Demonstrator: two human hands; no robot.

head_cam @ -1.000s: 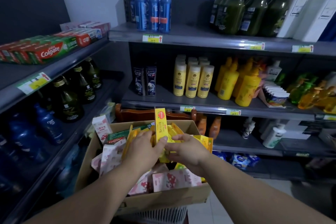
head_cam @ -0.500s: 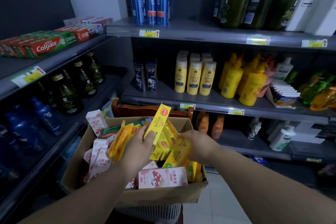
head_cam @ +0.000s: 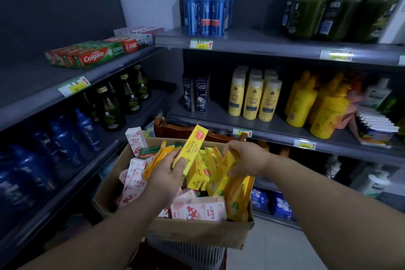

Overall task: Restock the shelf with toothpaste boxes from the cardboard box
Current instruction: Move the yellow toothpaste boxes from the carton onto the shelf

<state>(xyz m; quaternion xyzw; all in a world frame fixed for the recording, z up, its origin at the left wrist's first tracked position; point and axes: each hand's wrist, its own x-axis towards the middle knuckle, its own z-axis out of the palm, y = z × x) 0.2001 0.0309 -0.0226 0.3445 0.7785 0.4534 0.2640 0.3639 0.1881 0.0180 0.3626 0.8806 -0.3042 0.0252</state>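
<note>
Colgate on toothpaste boxes (head_cam: 94,57), CLEAR on bottles (head_cam: 201,94)

Left grip (head_cam: 166,173), right grip (head_cam: 247,158), holding yellow boxes (head_cam: 192,144)

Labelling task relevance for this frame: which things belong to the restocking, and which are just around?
Job: left hand, gripping raised yellow box; right hand, gripping second yellow box; cardboard box; pink boxes; Colgate boxes on left shelf.
Bystanders: blue pump bottles, yellow bottles, dark green bottles, basket.
</note>
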